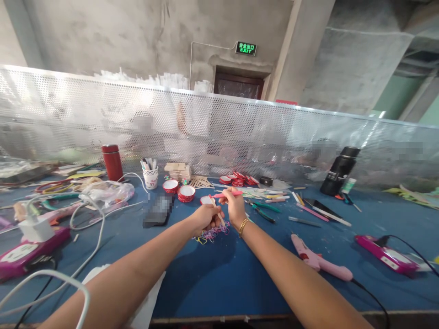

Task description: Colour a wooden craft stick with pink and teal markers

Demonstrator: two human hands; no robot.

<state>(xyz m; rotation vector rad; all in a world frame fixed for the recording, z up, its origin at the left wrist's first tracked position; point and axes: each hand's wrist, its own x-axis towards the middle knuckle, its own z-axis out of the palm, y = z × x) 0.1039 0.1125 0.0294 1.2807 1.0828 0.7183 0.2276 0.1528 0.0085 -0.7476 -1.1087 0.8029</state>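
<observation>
Near the middle of the blue table, my left hand (206,216) is closed around a pale flat wooden stick (214,202), which slants up out of the fingers. My right hand (236,208) pinches a pink pen (220,195), its tip pointing left at the stick's upper end. Whether the tip touches the wood is too small to tell. Just beneath the hands lies a tangle of thin, colourful loops (211,234). A red-rimmed white round piece (206,200) is partly hidden behind my fingers, with a small stack of similar red pieces (186,193) to its left.
Left: a dark phone (157,212), a pen cup (150,177), a red flask (112,163), white cables and a purple power strip (34,253). Right: pliers (263,212), a pink glue gun (317,260), another power strip (386,255), a black flask (339,171). A perforated metal screen (192,123) stands behind.
</observation>
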